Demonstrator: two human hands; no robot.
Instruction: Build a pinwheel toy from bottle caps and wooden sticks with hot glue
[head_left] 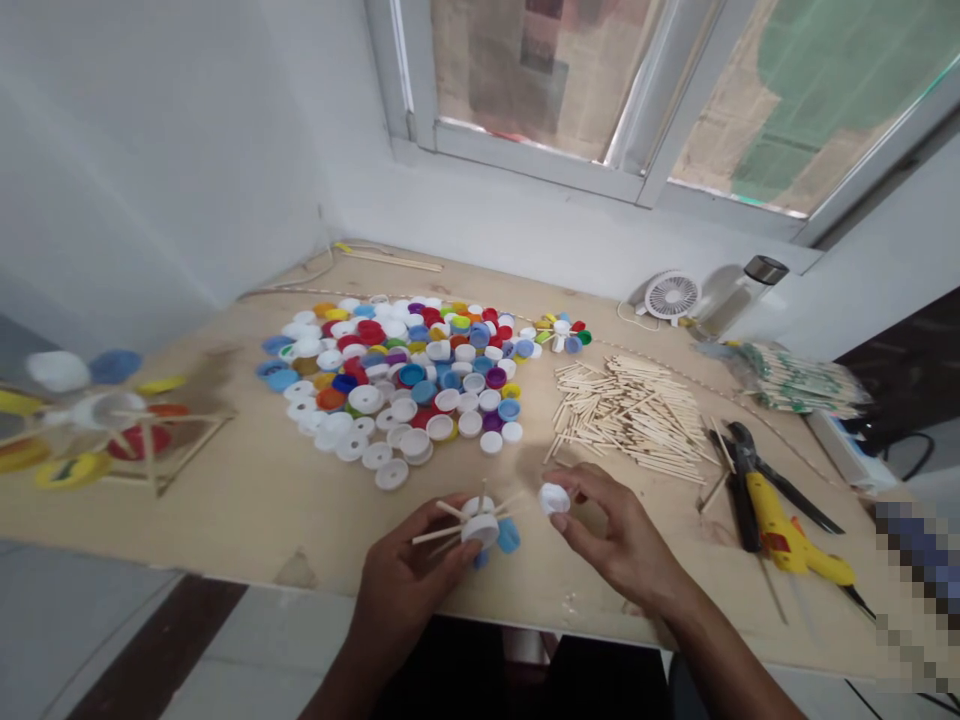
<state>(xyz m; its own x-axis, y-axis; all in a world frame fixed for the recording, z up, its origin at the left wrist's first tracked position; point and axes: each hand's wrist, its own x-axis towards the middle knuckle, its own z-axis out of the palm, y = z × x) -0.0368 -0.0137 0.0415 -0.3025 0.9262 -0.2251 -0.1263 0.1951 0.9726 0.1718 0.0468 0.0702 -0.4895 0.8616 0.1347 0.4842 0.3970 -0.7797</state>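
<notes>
My left hand grips a wheel-like piece made of white bottle caps with several wooden sticks poking outward. Blue caps sit at the ends of sticks on its right and lower side. Just to the right, my right hand pinches a loose white bottle cap between thumb and fingers. A small gap separates that cap from the piece. Beyond my hands lies a wide heap of mixed coloured bottle caps. A pile of short wooden sticks is behind my right hand.
On the right lie a yellow glue gun and black-handled pliers. Farther back are a small white fan, a glass bottle and bagged sticks. A finished-looking cap flower and a stick-and-cap model also stand here.
</notes>
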